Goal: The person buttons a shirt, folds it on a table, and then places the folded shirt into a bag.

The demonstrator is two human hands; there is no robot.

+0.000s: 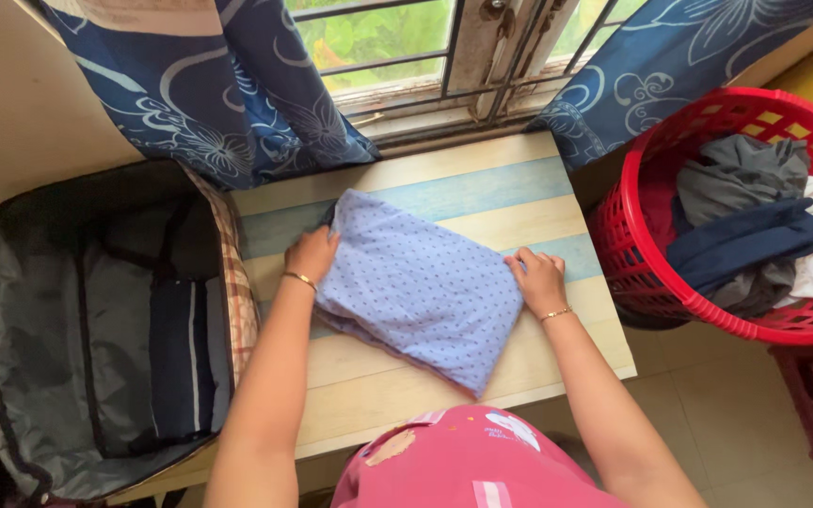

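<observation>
A folded light-blue dotted garment [421, 287] lies near the middle of the striped wooden desk [519, 193], set at a slant so that one corner points toward five o'clock and the opposite end toward eleven o'clock. The left hand [310, 254] rests on the cloth's edge at nine o'clock, fingers bent down over the fabric and pressing it, though from above it is hard to say whether they pinch the edge or only lie on it. The right hand [538, 279] lies at the cloth's three o'clock edge, fingers spread flat and loose against the fabric, closed on nothing. Each wrist carries a thin gold bangle.

At nine o'clock from the desk an open grey suitcase [39, 320] stands just beside it, with dark folded clothing [181, 357] lying inside and a checked lining along its rim nearest the desk. At three o'clock a red plastic laundry basket [632, 245] sits beside the desk, heaped with grey, navy and white clothes [755, 226]. At twelve o'clock blue patterned curtains [228, 94] hang at either side of a barred window [397, 47]. The person's pink top [463, 461] shows at six o'clock.
</observation>
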